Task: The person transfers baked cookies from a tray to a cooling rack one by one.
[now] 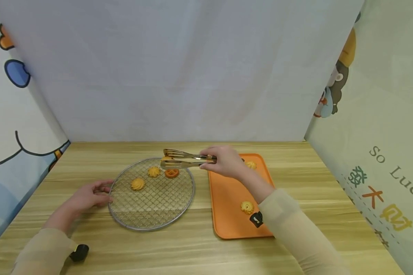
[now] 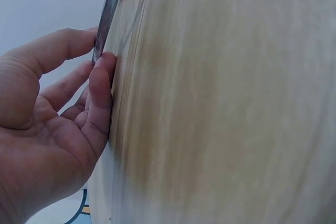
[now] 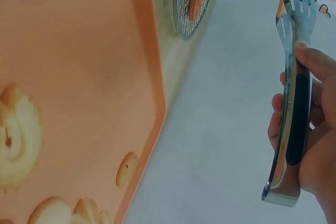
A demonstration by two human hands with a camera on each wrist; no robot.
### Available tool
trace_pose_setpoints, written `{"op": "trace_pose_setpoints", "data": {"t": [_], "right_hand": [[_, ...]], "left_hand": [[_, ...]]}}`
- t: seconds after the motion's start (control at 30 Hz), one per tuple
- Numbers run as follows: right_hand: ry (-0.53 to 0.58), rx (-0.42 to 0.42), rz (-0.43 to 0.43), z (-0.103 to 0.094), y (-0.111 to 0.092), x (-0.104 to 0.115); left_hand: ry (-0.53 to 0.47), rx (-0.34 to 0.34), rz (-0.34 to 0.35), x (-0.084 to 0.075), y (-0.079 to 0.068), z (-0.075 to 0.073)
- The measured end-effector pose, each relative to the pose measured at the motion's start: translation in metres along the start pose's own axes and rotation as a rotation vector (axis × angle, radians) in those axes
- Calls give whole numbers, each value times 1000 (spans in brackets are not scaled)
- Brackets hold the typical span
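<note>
My right hand (image 1: 225, 162) grips metal food tongs (image 1: 184, 165) with dark handle pads, held over the far side of a round wire rack (image 1: 155, 208). Between the tong tips is a golden cookie (image 1: 167, 158), partly hidden by the metal. On the rack lie a swirled cookie (image 1: 137, 184), another piped cookie (image 1: 154, 171) and a brown pretzel-shaped cookie (image 1: 171, 173). At the rack's left edge, my left hand (image 2: 63, 93) pinches the metal rim (image 2: 107, 19) between thumb and fingers, its lower fingers near the tabletop.
Right of the rack is an orange tray (image 1: 227, 214), partly covered by my right arm. It bears a round cookie (image 1: 247, 207), a cookie at its far end (image 1: 251, 165) and more cookies visible in the right wrist view. Cloth walls surround the wood-grain table (image 1: 151, 252).
</note>
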State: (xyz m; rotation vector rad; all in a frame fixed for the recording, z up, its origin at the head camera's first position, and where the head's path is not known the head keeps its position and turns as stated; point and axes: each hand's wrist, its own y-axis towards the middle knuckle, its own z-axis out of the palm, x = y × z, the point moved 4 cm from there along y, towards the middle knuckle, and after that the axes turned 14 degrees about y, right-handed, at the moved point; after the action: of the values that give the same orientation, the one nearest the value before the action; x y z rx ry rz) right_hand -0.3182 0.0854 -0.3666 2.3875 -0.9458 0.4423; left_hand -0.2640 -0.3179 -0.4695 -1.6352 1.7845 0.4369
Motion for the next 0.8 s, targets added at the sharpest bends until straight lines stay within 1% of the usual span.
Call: {"op": "trace_pose_setpoints", "data": {"t": [0.1,0.33,0.47,0.63,0.8], "right_hand": [[20,18,20,10,5,3],[43,71,25,35,15,9],[63,113,68,48,19,8],[17,168,119,63,21,3],[-3,203,132,73,23,0]], "left_hand": [[-4,2,0,0,0,0],[-33,17,2,2,1,1],[-31,18,0,6,1,0],[-23,14,5,6,2,1],[-22,2,10,4,2,1]]}}
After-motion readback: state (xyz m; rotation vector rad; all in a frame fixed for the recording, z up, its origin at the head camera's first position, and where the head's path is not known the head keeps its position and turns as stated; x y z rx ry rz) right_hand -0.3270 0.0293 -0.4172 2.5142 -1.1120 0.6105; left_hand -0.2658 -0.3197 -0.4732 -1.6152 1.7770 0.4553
